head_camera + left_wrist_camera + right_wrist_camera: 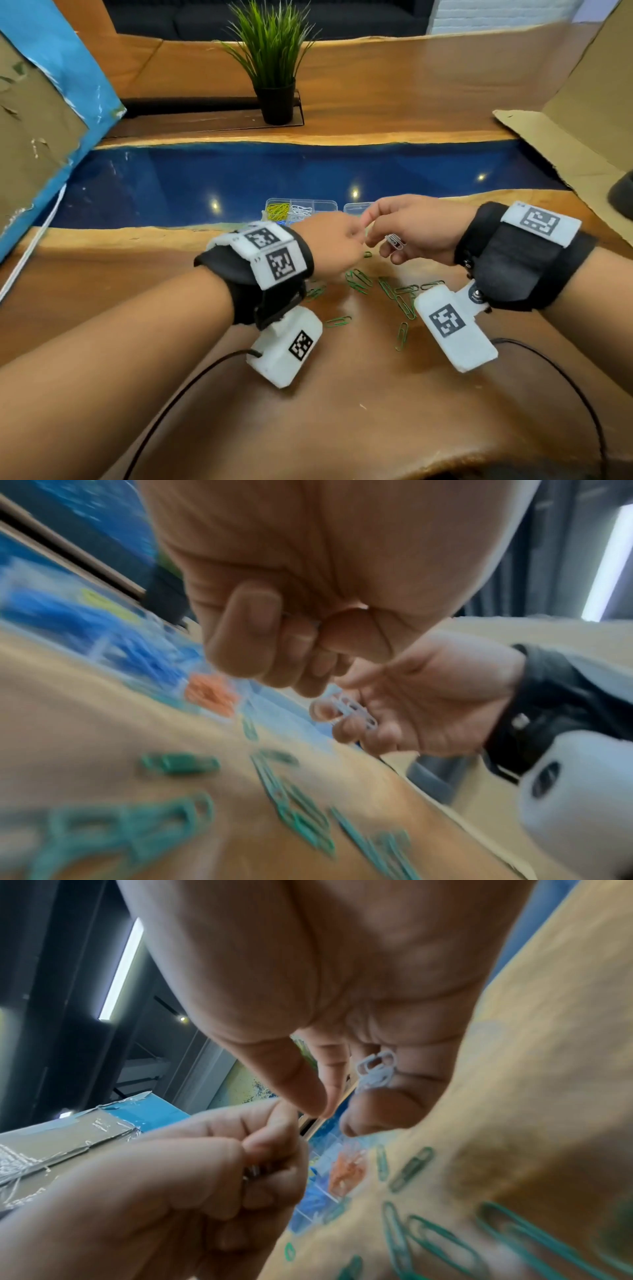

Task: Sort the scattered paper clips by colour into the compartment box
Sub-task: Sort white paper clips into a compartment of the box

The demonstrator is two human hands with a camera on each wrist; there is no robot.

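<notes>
Hands above worktop (342, 394), just in front of compartment box (301, 205). Left hand (329, 240): grip curled tight; contents not discernible. Right hand (418, 229): grip clamped on white paper clips (394, 241), thumb and forefinger meeting left fingertips. Green paper clips (397, 298) scattered on worktop near box. Box holds yellow, white, blue, orange clips, sorted by compartment.

Wooden table (376, 102) with blue resin strip (274, 178), potted plant (274, 68), cardboard screens (582, 102).
</notes>
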